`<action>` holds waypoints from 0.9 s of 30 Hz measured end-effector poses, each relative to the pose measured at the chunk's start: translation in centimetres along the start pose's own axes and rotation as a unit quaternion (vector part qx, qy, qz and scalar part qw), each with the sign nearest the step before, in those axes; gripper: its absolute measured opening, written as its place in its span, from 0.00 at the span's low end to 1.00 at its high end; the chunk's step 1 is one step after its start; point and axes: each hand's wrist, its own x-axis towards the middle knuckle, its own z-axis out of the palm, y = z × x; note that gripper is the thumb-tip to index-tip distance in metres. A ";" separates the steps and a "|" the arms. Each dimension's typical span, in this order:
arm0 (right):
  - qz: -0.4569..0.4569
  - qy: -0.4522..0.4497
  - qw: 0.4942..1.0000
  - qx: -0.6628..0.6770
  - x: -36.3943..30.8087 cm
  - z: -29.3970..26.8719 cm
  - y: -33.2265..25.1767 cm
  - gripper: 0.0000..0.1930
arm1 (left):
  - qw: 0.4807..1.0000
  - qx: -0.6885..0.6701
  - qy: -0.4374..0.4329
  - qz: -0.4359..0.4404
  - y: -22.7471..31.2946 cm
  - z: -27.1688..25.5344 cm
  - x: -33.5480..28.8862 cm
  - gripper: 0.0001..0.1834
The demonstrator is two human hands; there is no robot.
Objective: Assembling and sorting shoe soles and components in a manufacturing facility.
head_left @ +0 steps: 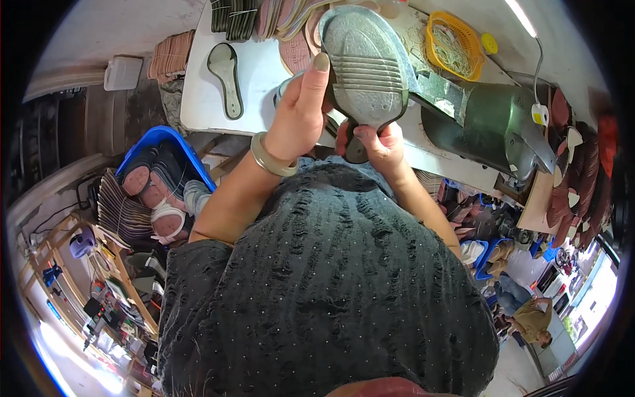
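Observation:
Upright over the table edge is a grey shoe sole (367,73), broad at the top, with raised ridges across its forepart and a dark rim; it narrows to a dark lower end. My left hand (304,109), below a pale bangle, grips its left edge, thumb on the front and fingers mostly hidden behind. Lower down, my right hand (380,142) closes round the narrow part, its thumb pressed on the front. On the white table (198,99) to the left lies another sole (225,79), grey-green with a dark rim.
Tied bundles of dark soles (233,18) and pinkish pieces sit at the table's back. A yellow basket (436,56) holds pale bands or strings. At right stands a dark green machine (493,119). A blue crate (198,152) of soles is left; another person (529,321) is far right.

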 end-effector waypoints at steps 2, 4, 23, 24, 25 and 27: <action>0.022 -0.021 0.995 -0.095 0.2 -0.4 -1.7 0.13 | 0.986 0.148 0.043 0.059 0.5 0.5 0.0 0.24; 0.045 -0.008 0.987 -0.152 0.1 -0.9 -2.7 0.11 | 0.931 0.319 0.097 0.149 0.6 1.3 0.2 0.22; -0.136 0.299 0.944 -0.016 2.7 -1.3 -6.0 0.11 | 0.997 -0.051 0.061 -0.006 -1.2 1.1 0.7 0.14; -0.157 0.303 0.933 -0.111 2.7 -1.5 -6.2 0.12 | 0.994 -0.082 0.076 -0.006 -1.2 1.2 0.7 0.13; -0.158 0.306 0.932 -0.111 2.8 -1.9 -6.2 0.12 | 0.994 -0.081 0.073 -0.007 -1.0 1.4 0.6 0.13; -0.084 0.296 0.945 -0.110 3.0 -2.8 -6.2 0.13 | 0.992 -0.101 0.079 0.001 -0.4 1.9 0.2 0.13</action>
